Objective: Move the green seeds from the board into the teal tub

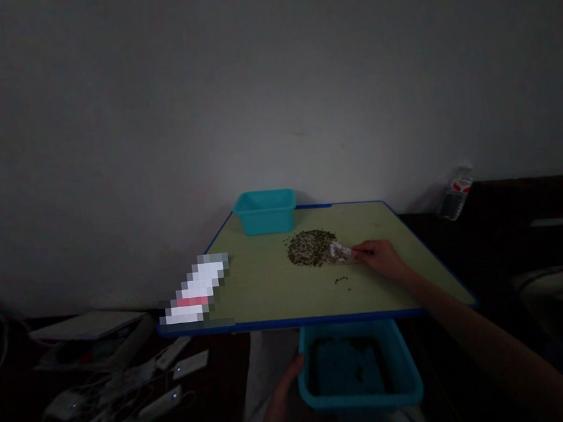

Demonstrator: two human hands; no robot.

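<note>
My right hand is closed on a pale flat piece, perhaps card or plastic; the dim light hides its exact kind. The piece's far end meets the right edge of a loose pile of small dark and pale grains on the board. Several dark grains lie apart, nearer the front. Below the board's front edge, my left hand grips the left rim of a turquoise plastic bin. Dark matter lines the edges of this bin's floor. Most left-hand fingers are hidden.
A second turquoise bin stands at the back left of the pale, blue-edged table. A blurred-out bright phone-like panel lies at its left edge. White power strips and cables clutter the lower left. A packet leans against the wall, right.
</note>
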